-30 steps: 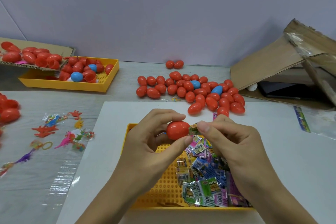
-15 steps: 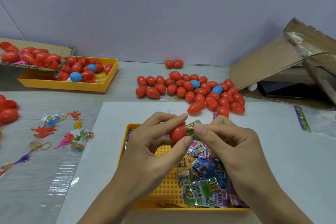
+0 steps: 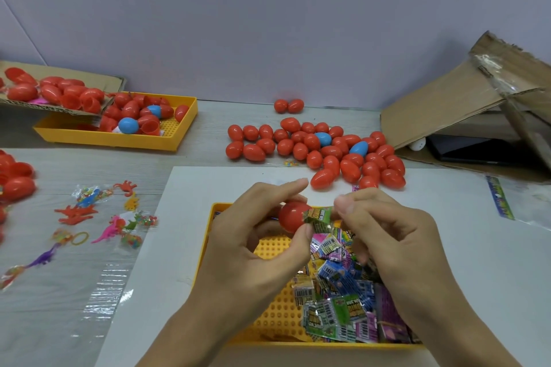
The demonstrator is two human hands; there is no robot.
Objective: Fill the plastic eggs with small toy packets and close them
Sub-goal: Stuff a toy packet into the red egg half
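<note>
Left hand: the left hand (image 3: pixel 253 235) is gripping a red egg half (image 3: pixel 290 216) between thumb and curled fingers, above the far edge of the near yellow tray (image 3: pixel 208 235).
Right hand: the right hand (image 3: pixel 384 235) is pinching a green toy packet (image 3: pixel 318 215) at its right end, the packet's left end touching the egg half.
Packet supply: a heap of toy packets (image 3: pixel 343 301) is lying in the right part of the near tray, just below both hands.
Closed eggs: a cluster of red and blue eggs (image 3: pixel 316 149) is sitting far of the hands, its near edge close to the right hand's knuckles.
Far-left stock: a second yellow tray (image 3: pixel 119 137) is holding open egg halves at the far left.
Loose toys: rubber toys (image 3: pixel 89 217) are lying left of the white board (image 3: pixel 167 247).
Open room: bare board is showing right of the near tray; a cardboard box (image 3: pixel 459 104) is bounding the far right.
Writing: print on the packets is showing barcodes, but the words are too blurred to read.
</note>
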